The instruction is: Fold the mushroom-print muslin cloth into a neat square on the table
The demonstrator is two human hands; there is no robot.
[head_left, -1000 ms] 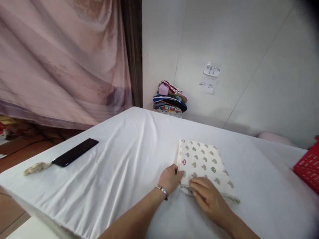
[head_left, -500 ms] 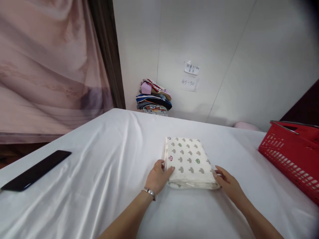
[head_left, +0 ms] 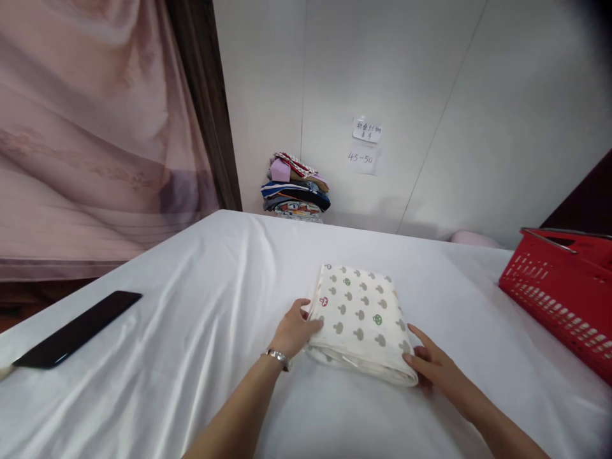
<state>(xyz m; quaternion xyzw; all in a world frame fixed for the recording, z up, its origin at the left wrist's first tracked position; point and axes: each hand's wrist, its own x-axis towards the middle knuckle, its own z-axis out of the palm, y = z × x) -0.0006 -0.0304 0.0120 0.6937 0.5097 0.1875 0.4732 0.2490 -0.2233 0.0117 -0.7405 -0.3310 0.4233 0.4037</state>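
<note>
Flanking the folded cloth (head_left: 361,312) on the surface (head_left: 191,331), the left hand (head_left: 294,331) and right hand (head_left: 430,364) rest unclenched, fingertips touching its edges, forearms angled inward

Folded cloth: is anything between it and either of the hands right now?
Nothing visible. The left hand rests on the left edge of the folded cloth, and the right hand touches its near right corner. The black phone lies far left on the white sheet, the red basket far right, both apart from it.
</note>
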